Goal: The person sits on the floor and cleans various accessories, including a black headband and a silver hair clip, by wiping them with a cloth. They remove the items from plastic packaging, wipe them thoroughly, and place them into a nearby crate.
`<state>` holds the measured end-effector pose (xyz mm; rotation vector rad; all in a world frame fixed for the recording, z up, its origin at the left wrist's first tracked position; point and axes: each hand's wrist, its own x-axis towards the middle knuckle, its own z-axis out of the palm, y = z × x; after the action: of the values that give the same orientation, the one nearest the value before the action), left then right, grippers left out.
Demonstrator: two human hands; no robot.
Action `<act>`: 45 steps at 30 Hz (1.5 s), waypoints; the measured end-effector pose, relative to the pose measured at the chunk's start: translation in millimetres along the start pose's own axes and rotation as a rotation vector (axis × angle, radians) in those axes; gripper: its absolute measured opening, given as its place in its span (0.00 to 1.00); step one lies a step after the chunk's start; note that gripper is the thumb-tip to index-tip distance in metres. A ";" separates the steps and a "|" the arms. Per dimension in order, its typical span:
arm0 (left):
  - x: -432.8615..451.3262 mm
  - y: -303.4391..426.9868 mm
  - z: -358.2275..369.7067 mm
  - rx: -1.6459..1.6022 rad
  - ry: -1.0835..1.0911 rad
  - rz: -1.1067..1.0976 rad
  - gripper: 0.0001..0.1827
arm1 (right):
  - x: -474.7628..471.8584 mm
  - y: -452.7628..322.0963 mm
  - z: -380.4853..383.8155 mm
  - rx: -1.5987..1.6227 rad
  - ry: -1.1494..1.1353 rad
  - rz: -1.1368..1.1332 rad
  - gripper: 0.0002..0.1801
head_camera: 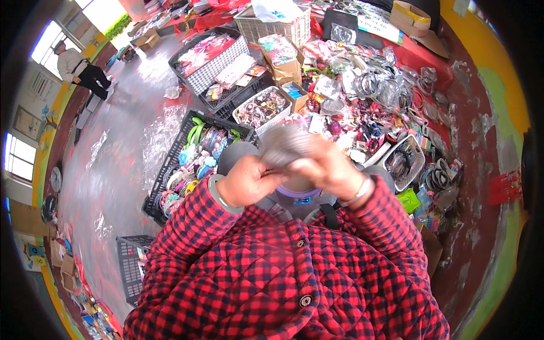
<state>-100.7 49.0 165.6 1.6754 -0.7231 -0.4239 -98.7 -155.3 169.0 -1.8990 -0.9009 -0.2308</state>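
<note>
A grey-brown bundle (284,146), blurred by motion, is between my hands above my lap; its exact kind is unclear. My right hand (325,168) grips its right side. On the left, my left hand (246,180) pinches its lower edge between thumb and fingers. Beneath them shows a round container with a purple rim (298,193), partly covered by the hands. Beside my left knee stands a black plastic crate (163,180) filled with colourful headbands (199,161). A white basket (276,123) of hair ties lies just beyond the bundle.
Piled hair accessories (361,114), many in clear plastic bags, spread ahead and right. A small white basket (418,170) sits near my right knee. Further off are a grey crate (214,63), an open cardboard box (282,70) and a beige crate (276,29). A person (80,70) stands far left.
</note>
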 end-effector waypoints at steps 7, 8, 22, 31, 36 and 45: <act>-14.6 15.7 12.4 -0.341 0.028 -0.017 0.08 | -0.9 -18.6 22.1 -0.350 0.045 0.035 0.13; -15.6 18.3 13.7 -0.332 0.047 0.027 0.08 | 1.8 -22.7 20.3 -0.329 0.035 0.041 0.12; -37.7 0.0 -0.2 -0.547 0.120 0.041 0.10 | -2.7 -22.2 -0.9 0.551 -0.064 0.468 0.20; -43.9 -1.1 -44.6 -0.705 0.396 0.559 0.11 | -43.6 41.6 -10.1 0.779 0.402 0.669 0.21; -56.4 -6.5 -67.1 -0.657 0.496 0.464 0.13 | -58.6 60.7 -32.6 1.433 0.640 0.532 0.22; -33.8 -22.8 -30.6 -0.679 0.389 0.379 0.10 | -29.5 25.7 0.8 1.588 0.285 0.219 0.28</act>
<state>-101.1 96.5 147.1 0.9126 -0.5084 -0.0487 -102.4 -175.2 135.5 -0.4329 -0.3727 0.2984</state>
